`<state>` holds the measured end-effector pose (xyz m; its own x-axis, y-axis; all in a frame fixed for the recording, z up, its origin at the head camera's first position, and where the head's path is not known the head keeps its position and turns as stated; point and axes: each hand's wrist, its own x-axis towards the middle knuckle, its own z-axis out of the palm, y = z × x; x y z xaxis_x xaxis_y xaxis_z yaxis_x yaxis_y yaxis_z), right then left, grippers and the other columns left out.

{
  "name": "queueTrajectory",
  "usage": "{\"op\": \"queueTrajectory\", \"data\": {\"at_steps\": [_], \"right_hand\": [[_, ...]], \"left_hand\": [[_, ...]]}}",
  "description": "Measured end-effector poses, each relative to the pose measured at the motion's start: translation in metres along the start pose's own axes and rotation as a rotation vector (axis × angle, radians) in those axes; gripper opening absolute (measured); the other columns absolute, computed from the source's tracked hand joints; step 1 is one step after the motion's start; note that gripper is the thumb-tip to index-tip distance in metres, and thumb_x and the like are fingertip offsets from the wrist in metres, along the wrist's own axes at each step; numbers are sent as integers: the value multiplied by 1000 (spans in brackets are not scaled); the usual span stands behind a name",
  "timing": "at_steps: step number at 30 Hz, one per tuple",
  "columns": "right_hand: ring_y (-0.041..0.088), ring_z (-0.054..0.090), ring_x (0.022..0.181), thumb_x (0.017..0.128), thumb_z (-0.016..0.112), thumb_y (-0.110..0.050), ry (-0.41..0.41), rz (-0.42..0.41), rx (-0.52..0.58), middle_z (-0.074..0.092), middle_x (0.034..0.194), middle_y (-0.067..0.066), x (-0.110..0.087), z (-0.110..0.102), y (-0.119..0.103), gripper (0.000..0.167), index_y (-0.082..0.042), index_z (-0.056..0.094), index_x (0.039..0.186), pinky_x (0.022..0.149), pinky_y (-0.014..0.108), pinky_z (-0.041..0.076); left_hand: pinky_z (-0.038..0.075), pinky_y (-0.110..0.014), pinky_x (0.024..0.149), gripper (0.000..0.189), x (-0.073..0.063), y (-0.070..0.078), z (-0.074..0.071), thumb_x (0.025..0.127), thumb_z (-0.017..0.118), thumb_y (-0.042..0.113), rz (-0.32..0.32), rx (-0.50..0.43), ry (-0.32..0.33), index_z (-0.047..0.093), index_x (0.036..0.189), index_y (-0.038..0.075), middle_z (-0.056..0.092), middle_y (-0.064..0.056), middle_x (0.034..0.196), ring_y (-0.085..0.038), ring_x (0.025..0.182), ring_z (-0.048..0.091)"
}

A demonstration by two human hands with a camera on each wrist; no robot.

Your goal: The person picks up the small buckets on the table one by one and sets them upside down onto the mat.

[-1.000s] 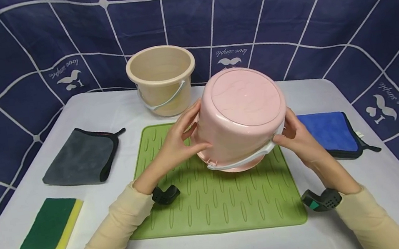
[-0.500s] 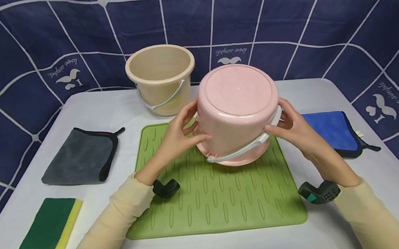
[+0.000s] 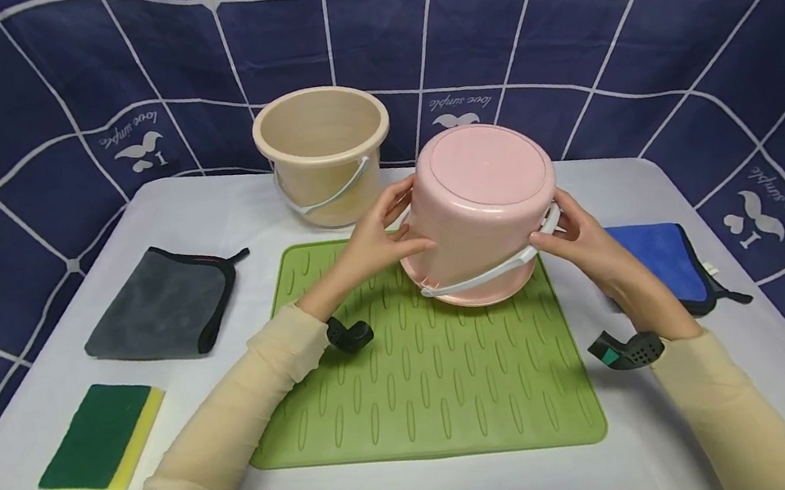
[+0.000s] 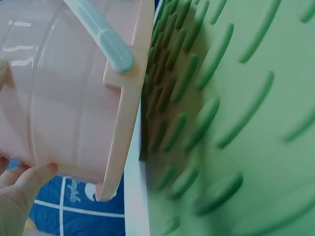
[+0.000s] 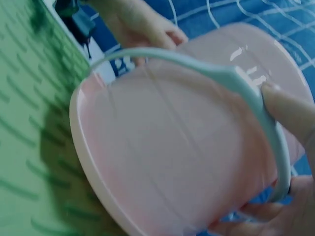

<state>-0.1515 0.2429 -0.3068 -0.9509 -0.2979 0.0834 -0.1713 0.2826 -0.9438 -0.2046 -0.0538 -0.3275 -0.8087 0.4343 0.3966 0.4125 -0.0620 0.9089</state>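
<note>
A pink bucket [image 3: 490, 166] is held upside down and tilted over the back part of a green ribbed mat [image 3: 419, 390]. Its base faces up, and its mouth is turned down out of sight. My left hand [image 3: 384, 234] grips the bucket's left side, thumb in front and fingers behind. On the right side my right hand [image 3: 590, 248] holds the wall together with the white handle [image 3: 489, 274]; its thumb [image 5: 285, 110] presses on that handle in the right wrist view. The rim [image 4: 125, 132] is close to the mat; whether they touch I cannot tell.
A beige bucket [image 3: 329, 187] stands upright behind the mat. At left lie a folded grey cloth [image 3: 158, 309] and a green-and-yellow sponge [image 3: 98, 437]. A blue cloth [image 3: 662, 259] lies at right, partly behind my right arm. Dark blue tiled-pattern fabric [image 3: 481, 10] encloses the back and sides.
The pink bucket has moved toward the back of the mat, both hands travelling with it. Its tilt has shifted a little. The beige bucket, cloths and sponge have stayed put.
</note>
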Motion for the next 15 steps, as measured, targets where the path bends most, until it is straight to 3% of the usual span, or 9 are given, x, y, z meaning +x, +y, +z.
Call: {"op": "queueTrajectory", "data": {"at_steps": [10, 15], "right_hand": [[15, 53, 108, 93, 57, -8, -74, -33, 44, 26, 144, 17, 8, -14, 29, 76, -22, 11, 152, 85, 24, 44], [20, 46, 116, 94, 57, -11, -126, -10, 13, 17, 149, 16, 12, -17, 35, 77, -22, 8, 152, 86, 25, 43]], "left_hand": [[36, -35, 99, 84, -6, -8, 18, 70, 80, -4, -43, 98, 60, 34, 140, 1, 30, -13, 147, -21, 133, 30], [34, -44, 100, 83, -11, -12, 21, 71, 78, -6, -77, 78, 66, 32, 140, -3, 27, -16, 148, -28, 134, 28]]}}
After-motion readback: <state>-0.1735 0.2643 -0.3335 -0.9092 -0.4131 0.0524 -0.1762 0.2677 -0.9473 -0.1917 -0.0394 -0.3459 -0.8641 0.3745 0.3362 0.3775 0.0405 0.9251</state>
